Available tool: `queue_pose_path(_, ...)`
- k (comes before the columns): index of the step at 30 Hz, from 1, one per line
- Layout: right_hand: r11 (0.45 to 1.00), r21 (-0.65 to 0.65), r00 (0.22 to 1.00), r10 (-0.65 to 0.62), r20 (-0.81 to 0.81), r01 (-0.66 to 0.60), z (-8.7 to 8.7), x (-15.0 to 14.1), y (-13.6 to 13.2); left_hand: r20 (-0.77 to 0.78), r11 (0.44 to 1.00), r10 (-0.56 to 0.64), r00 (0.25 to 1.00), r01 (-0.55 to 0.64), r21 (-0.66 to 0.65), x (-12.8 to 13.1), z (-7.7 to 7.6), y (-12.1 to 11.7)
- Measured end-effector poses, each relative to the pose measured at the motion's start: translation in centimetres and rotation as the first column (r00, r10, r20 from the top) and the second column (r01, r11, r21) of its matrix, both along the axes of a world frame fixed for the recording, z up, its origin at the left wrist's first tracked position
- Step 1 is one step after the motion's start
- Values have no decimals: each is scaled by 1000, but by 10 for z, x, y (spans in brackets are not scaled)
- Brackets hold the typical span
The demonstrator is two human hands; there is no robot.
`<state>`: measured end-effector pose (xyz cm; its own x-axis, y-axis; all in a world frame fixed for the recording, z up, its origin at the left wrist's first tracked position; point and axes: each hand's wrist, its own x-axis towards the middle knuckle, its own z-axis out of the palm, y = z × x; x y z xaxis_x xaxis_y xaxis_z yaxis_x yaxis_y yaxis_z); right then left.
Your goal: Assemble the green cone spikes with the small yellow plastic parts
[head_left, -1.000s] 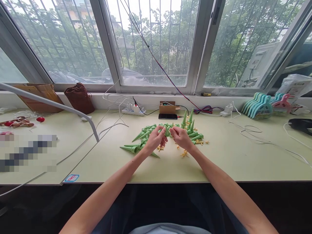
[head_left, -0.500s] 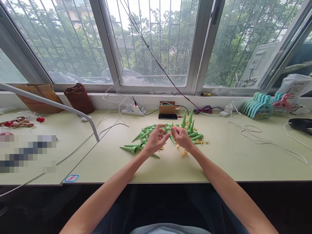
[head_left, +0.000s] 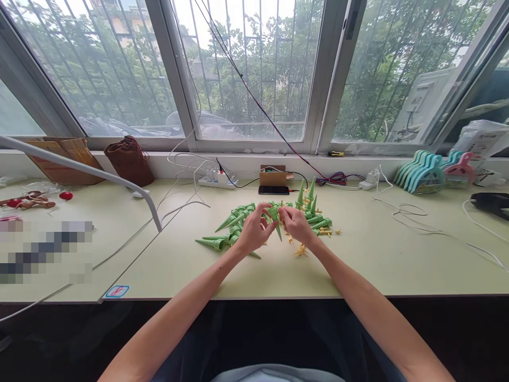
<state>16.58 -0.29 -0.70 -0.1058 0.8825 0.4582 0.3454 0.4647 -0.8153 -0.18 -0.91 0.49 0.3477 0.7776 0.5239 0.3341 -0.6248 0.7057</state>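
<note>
My left hand (head_left: 256,225) is closed around a green plastic plant watering spike (head_left: 273,213), its wide collar up and its pointed tip slanting down toward the table. Fingers pinched, my right hand (head_left: 293,222) meets the collar from the right; whatever small part it grips is hidden by the fingertips. More green spikes (head_left: 214,243) lie in a pile left of and behind my hands. On the right, a few spikes (head_left: 299,197) stand upright with points up. Small yellow plastic pieces (head_left: 301,250) are scattered below and beside my right hand.
A black phone (head_left: 273,190) lies behind the pile, before a small cardboard box (head_left: 272,175). A power strip (head_left: 218,181) and loose white cables (head_left: 413,212) run along the back and right. Turquoise hangers (head_left: 421,172) stand far right; a grey curved arm (head_left: 119,180) crosses the left.
The green spike has tilted more upright between my hands, its tip shifting slightly left. Both hands stay nearly in place.
</note>
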Motion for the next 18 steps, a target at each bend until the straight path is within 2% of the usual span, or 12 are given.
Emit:
queue_pose_path(6, 1000, -1, 1000, 9, 17, -9, 1, -1, -2, -32, 1000, 9, 999, -9, -15, 0, -1, 3)
queue_pose_path(18, 999, -1, 998, 40, 42, -40, 4, -3, -5, 50, 998, 55, 997, -54, -22, 1, -5, 6)
